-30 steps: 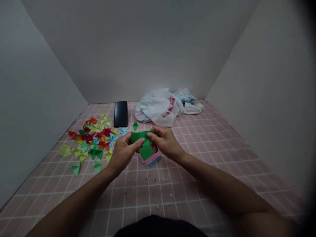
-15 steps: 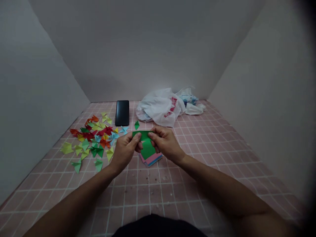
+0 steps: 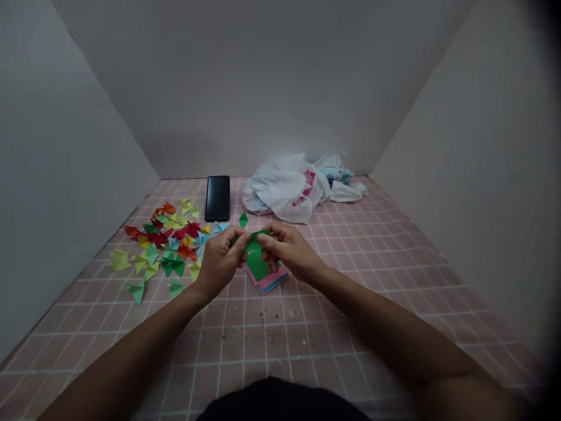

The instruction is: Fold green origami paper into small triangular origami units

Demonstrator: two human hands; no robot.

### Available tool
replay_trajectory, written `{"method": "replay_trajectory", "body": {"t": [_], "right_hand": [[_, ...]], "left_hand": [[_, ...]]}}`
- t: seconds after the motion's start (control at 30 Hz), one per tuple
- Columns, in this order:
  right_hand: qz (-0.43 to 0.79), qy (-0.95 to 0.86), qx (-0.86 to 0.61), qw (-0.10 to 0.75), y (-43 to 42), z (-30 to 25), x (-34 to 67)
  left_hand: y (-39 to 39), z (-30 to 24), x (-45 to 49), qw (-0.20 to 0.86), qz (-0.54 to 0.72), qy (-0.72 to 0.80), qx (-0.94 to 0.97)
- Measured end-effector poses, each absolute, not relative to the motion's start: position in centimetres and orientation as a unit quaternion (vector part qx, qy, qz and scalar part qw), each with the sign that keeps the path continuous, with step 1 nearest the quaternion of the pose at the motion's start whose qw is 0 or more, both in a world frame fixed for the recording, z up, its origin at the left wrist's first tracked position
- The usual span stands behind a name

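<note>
My left hand point(image 3: 221, 263) and my right hand point(image 3: 284, 248) pinch a sheet of green paper point(image 3: 257, 263) between their fingertips, holding it up in front of me. The sheet is bent or folded, and my fingers hide part of it. Just below the paper lies a small stack of pink and blue paper sheets point(image 3: 268, 279). To the left of my left hand spreads a pile of small folded paper triangles point(image 3: 164, 242) in red, yellow, green, orange and blue. A single green folded piece point(image 3: 243, 220) lies just beyond my hands.
A black smartphone point(image 3: 217, 198) lies face up near the back wall. To its right sit a crumpled white plastic bag point(image 3: 284, 190) and a bundle of white and blue plastic point(image 3: 337, 173). Pale walls point(image 3: 79, 146) flank the pink tiled surface point(image 3: 245, 345).
My hands have drawn closer together, and the green paper now looks narrower and more tightly gathered between my fingers. The view has shifted slightly.
</note>
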State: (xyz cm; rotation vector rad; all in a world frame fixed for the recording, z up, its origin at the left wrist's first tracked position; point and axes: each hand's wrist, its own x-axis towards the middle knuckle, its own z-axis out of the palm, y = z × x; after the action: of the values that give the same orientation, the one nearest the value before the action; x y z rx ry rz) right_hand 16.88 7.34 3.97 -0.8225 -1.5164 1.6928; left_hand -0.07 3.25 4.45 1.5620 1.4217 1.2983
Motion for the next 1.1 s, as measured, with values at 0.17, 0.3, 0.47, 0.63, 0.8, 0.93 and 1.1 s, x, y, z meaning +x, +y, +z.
{"method": "replay_trajectory", "body": {"t": [0.17, 0.3, 0.47, 0.63, 0.8, 0.93, 1.1], "right_hand": [[0.700, -0.574, -0.291, 0.310, 7.2, 3.6, 16.8], [0.681, -0.592, -0.305, 0.304, 7.3, 3.9, 17.0], [0.674, -0.608, -0.298, 0.295, 7.4, 4.6, 17.2], [0.603, -0.674, -0.287, 0.316, 7.9, 4.5, 17.7], [0.345, -0.844, -0.183, 0.367, 9.2, 4.6, 18.8], [0.248, -0.878, -0.164, 0.375, 9.6, 4.3, 19.1], [0.301, -0.817, -0.223, 0.439, 9.6, 3.9, 19.1]], "left_hand": [[3.2, 4.2, 0.1, 0.299, 0.504, 0.529, 0.614], [3.2, 4.2, 0.1, 0.313, 0.504, 0.531, 0.605], [3.1, 3.8, -0.1, 0.260, 0.481, 0.532, 0.646], [3.9, 4.0, -1.1, 0.352, 0.523, 0.525, 0.572], [5.2, 4.4, -2.3, 0.637, 0.408, 0.483, 0.441], [5.1, 4.4, -2.1, 0.670, 0.389, 0.446, 0.448], [4.7, 4.4, -1.3, 0.589, 0.466, 0.457, 0.476]]}}
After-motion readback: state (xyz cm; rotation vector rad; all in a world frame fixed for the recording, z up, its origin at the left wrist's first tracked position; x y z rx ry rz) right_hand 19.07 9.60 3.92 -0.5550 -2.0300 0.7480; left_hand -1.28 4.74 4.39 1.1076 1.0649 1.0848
